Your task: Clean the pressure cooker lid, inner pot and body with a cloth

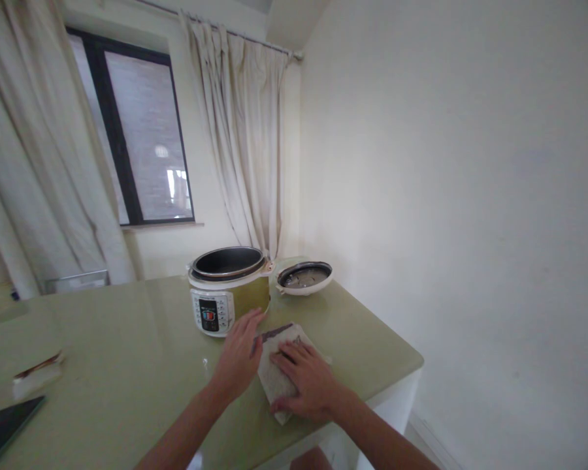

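A folded, pale cloth with a dark band along its far edge lies on the table in front of me. My right hand rests flat on top of it, fingers spread. Just left of the cloth, my left hand is held with its fingers stretched out, close to its edge; whether they touch is unclear. Beyond my left fingertips stands a green-and-white electric cooker with a control panel, its top uncovered and a dark pot inside. Its round lid lies underside up to the right.
The glossy pale green tabletop ends at a corner on the right, near a bare wall. Far left are a dark flat device and a small white packet-like item. Curtains and a window are behind.
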A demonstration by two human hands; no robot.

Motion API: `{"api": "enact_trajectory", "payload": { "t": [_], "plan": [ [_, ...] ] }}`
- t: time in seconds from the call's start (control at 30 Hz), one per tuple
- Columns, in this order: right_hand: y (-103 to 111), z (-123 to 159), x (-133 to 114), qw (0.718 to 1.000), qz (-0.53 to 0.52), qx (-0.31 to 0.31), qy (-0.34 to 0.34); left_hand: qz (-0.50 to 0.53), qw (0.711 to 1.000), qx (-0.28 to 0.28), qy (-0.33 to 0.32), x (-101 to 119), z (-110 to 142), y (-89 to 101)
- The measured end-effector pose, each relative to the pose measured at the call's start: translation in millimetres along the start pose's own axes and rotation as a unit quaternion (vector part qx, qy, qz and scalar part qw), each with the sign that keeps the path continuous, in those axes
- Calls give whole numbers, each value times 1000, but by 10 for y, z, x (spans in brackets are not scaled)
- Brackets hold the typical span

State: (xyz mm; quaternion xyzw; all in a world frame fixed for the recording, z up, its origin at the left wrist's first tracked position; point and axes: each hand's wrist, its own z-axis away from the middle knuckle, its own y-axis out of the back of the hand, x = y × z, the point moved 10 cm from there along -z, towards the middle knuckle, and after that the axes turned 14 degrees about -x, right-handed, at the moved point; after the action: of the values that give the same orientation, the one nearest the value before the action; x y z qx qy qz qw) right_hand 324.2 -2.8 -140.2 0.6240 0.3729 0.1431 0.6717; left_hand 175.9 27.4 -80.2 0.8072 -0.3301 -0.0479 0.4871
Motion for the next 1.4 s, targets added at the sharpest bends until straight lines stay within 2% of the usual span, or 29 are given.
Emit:
{"api": "enact_trajectory", "payload": {
  "t": [0.07, 0.13, 0.17, 0.2, 0.23, 0.3, 0.37, 0.53, 0.63, 0.73, 0.83, 0.9, 0.97, 1.0, 1.03, 1.1, 1.17, 1.2, 1.3, 1.4],
  "plan": [
    [-174, -56, 20, 1000, -18, -22, -6, -52, 996, 75, 3, -61, -206, 526],
    [-260, -64, 44, 999, -35, -14, -9, -108, 987, 115, 27, -135, -452, 959],
    [-279, -60, 45, 999, -40, -8, -6, -135, 984, 108, 50, -195, -597, 1096],
    [-288, -56, 40, 999, -43, -5, 0, -160, 981, 76, 77, -274, -754, 1160],
    [-284, -50, 36, 999, -45, -2, 4, -179, 978, 17, 109, -379, -910, 1144],
    [-264, -42, 32, 999, -48, 1, 8, -193, 959, -126, 162, -599, -1131, 977],
    [-238, -36, 30, 999, -51, 4, 6, -190, 939, -215, 191, -751, -1236, 834],
    [-209, -16, 35, 999, -45, 11, -6, -143, 924, -251, 251, -1014, -1330, 807],
    [-205, -10, 42, 999, -38, 9, -10, -119, 923, -242, 273, -1129, -1384, 925],
    [-231, -27, 79, 999, -47, 10, -23, -159, 938, -168, 257, -1094, -1507, 1267],
    [-271, -55, 192, 995, -55, 34, -72, -145, 951, -34, 269, -1003, -1522, 1830],
    [-309, -77, 257, 992, -61, 49, -99, -93, 942, 99, 308, -959, -1373, 2319],
    [-334, -101, 282, 991, -64, 57, -103, -27, 911, 235, 337, -889, -1099, 2766],
    [-335, -111, 283, 991, -64, 61, -99, 1, 899, 285, 333, -821, -961, 2934],
    [-331, -119, 280, 992, -61, 62, -96, 23, 895, 317, 313, -723, -846, 3063],
    [-311, -129, 273, 992, -54, 63, -92, 24, 905, 350, 240, -415, -640, 3226],
    [-284, -130, 277, 992, -48, 63, -98, -28, 918, 366, 150, 13, -402, 3244],
    [-259, -120, 293, 990, -51, 71, -107, -62, 922, 369, 104, 240, -265, 3182],
    [-145, -8, 449, 971, -109, 137, -161, -141, 946, 291, -14, 765, 75, 2658],
    [-20, 189, 664, 928, -218, 245, -176, -178, 938, 254, -156, 1126, 559, 2002]
  ]
}}
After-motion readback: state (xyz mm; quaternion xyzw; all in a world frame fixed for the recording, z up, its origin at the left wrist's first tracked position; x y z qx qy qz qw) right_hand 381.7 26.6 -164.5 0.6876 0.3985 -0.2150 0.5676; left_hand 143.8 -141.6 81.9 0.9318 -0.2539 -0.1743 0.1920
